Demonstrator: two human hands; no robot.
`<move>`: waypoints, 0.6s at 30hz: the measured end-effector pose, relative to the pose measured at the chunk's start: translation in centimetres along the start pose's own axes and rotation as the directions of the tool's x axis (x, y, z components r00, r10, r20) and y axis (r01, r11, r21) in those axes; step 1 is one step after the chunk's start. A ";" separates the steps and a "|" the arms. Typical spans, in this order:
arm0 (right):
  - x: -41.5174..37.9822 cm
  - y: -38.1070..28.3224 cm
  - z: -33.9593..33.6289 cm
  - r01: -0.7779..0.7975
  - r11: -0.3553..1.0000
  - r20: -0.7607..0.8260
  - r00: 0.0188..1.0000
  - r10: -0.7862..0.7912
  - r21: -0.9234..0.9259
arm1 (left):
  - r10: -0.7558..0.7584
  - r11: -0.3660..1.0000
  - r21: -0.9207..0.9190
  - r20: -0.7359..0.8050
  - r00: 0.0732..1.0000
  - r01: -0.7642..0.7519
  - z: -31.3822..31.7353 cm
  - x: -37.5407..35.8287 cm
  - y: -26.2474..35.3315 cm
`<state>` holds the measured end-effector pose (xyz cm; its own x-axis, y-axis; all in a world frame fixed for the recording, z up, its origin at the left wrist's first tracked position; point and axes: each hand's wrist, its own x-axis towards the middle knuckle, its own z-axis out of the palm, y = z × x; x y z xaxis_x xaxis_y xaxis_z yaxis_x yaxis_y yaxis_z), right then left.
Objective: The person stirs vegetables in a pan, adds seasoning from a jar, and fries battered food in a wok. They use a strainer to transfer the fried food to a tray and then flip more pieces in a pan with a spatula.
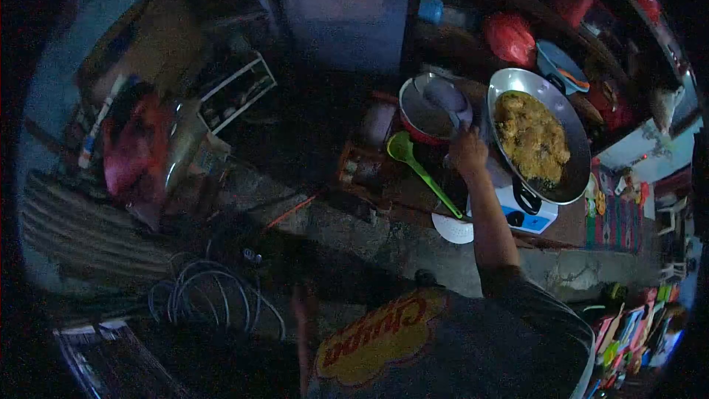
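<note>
My right hand [469,151] reaches over the cooking area, its fingers closed around a greyish ladle-like utensil [447,96]. That utensil's rounded head lies over a round pot [408,114] with a reddish outer side. Right of the hand, a large metal wok [578,170] holds browned, battered-looking pieces of food [528,133] in yellowish liquid. It sits over a white and blue stove [533,218]. A green slotted spoon [421,166] lies left of my forearm. My left hand [300,307] hangs low at my side, dim, its fingers lost in shadow.
A white round item [453,229] lies at the counter's front edge. Behind the wok are a blue-grey bowl [563,66] and a red bag [509,38]. Coiled hose or cable [214,292] lies at lower left. A striped cloth [617,218] is on the right.
</note>
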<state>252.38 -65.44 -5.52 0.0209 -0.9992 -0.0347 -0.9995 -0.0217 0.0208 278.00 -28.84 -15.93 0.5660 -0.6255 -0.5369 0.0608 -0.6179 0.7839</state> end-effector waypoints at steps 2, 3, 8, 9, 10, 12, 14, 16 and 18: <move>1.1 -0.7 0.7 -0.061 0.996 -0.075 0.995 0.066 0.060 | 0.008 1.000 0.000 0.026 1.000 -0.008 0.2 0.7 0.1; 2.2 -0.9 2.8 -0.061 0.997 -0.070 0.996 0.058 -0.044 | 0.013 1.000 0.001 0.037 0.999 -0.013 0.4 1.0 0.2; 4.7 0.5 6.7 0.033 0.996 0.105 0.994 -0.024 -0.083 | 0.038 0.999 0.012 0.083 0.996 -0.039 1.1 2.2 0.7; 4.6 0.8 7.2 -0.048 0.997 -0.043 0.998 0.050 0.057 | 0.040 0.999 0.015 0.090 0.995 -0.041 1.2 2.2 0.8; 4.5 1.0 7.8 -0.093 0.987 -0.110 0.988 0.107 0.129 | 0.047 0.999 0.020 0.097 0.994 -0.049 1.3 2.3 0.9; 4.5 1.5 8.8 -0.015 0.988 -0.122 0.992 0.033 0.152 | 0.059 0.998 0.031 0.110 0.992 -0.062 1.3 2.8 1.2; 3.3 1.2 7.7 0.060 0.993 -0.124 0.991 -0.048 0.099 | 0.071 0.996 0.039 0.127 0.989 -0.077 1.6 3.2 1.5; 1.3 1.0 6.0 0.085 0.994 -0.229 0.971 -0.065 0.075 | 0.086 0.994 0.051 0.144 0.986 -0.094 1.8 3.9 1.9; -0.6 1.7 7.0 0.111 0.991 -0.341 0.937 -0.081 0.070 | 0.099 0.992 0.067 0.164 0.981 -0.111 1.9 4.3 2.4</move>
<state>250.50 -64.64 -12.41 0.1074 -0.9458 0.3065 -0.9901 -0.1298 -0.0534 279.01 -33.95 -17.01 0.4266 -0.7535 -0.5003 -0.0576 -0.5747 0.8164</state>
